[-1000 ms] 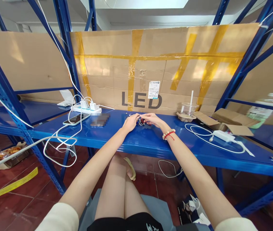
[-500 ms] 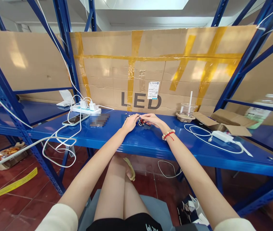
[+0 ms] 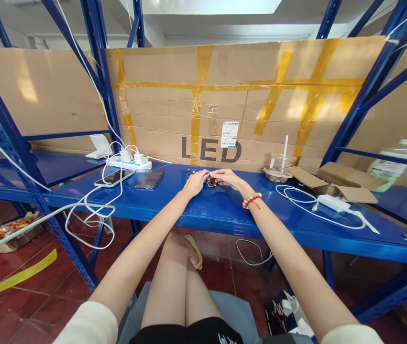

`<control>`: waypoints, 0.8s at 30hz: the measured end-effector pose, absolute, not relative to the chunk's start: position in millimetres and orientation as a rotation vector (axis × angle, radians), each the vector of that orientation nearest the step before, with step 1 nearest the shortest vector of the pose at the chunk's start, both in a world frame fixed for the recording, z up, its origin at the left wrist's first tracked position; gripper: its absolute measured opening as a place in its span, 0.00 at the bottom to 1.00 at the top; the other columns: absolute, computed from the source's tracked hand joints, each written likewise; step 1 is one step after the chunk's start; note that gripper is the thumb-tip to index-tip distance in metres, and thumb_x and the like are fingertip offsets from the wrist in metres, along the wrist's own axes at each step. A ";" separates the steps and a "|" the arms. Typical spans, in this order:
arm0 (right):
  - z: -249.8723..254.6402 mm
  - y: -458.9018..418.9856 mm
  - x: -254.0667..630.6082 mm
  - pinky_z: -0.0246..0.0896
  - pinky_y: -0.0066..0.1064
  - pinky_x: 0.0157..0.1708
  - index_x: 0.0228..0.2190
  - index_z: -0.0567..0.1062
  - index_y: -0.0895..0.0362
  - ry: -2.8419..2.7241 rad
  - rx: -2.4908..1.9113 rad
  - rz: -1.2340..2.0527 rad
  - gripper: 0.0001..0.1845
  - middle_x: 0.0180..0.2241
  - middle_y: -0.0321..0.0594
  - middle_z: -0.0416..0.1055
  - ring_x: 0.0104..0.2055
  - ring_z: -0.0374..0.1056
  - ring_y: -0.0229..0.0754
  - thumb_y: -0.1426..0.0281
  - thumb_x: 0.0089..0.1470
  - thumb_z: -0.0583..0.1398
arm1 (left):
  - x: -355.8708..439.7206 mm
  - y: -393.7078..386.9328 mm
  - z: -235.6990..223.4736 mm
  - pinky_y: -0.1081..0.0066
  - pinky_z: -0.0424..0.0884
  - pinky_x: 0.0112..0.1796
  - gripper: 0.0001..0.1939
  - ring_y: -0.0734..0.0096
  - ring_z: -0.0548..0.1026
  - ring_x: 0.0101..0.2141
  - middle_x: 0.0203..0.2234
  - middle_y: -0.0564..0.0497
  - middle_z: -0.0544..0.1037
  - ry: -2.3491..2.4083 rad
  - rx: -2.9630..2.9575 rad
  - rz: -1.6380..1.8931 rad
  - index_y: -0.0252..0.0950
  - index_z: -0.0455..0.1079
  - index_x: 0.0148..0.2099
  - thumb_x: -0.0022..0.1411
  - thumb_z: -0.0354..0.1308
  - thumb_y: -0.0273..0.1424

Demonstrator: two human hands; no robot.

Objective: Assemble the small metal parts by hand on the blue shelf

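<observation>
My left hand (image 3: 196,182) and my right hand (image 3: 226,177) meet over the far part of the blue table (image 3: 174,210). Both have bent fingers with the tips brought close together, gripping at something too small to name. Between and just below them lies a little cluster of small dark, red and shiny pieces (image 3: 211,182), partly covered by the fingers. A few more tiny bits (image 3: 191,170) sit behind my left hand. A beaded bracelet with a red string (image 3: 251,200) circles my right wrist.
On the left are a phone (image 3: 114,178), a blurred-out dark object (image 3: 149,179), a power strip (image 3: 131,164) and looped white cables. On the right stand a plastic cup with a straw (image 3: 280,163), an opened cardboard box (image 3: 350,177) and a white adapter (image 3: 333,203). Taped cardboard (image 3: 167,114) backs the table.
The view has shifted very slightly. Both hands stay in the same place over the small pieces, with hardly any visible finger movement.
</observation>
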State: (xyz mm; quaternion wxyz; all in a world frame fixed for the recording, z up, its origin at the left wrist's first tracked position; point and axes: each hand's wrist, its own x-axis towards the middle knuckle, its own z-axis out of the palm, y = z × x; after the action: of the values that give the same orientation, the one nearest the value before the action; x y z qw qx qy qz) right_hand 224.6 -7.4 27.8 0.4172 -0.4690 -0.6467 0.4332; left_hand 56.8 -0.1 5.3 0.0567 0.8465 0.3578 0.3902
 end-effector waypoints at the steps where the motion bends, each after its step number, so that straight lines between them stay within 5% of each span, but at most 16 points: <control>1: 27.2 -6.8 225.0 0.45 0.19 0.15 0.31 0.77 0.60 -1.627 -1.176 1.086 0.23 0.21 0.34 0.65 0.21 0.56 0.28 0.56 0.34 0.67 | 56.8 -0.2 5.4 0.69 0.65 0.40 0.14 0.68 0.71 0.38 0.33 0.49 0.74 1.090 2.566 1.180 0.36 0.65 0.43 0.65 0.40 0.31; 24: 33.1 -1.4 221.4 0.45 0.20 0.14 0.25 0.76 0.60 -1.670 -1.286 0.903 0.22 0.16 0.33 0.64 0.18 0.55 0.28 0.54 0.33 0.67 | 58.2 0.2 8.3 0.69 0.66 0.35 0.13 0.68 0.72 0.33 0.31 0.50 0.74 1.161 2.442 1.082 0.39 0.63 0.42 0.65 0.39 0.34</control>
State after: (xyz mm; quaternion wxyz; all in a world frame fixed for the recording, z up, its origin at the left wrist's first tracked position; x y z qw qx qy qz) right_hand 221.4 -1.4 33.1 0.4118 -0.5111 -0.6637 0.3587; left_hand 58.2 0.2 8.3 0.1145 0.8329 0.3961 0.3691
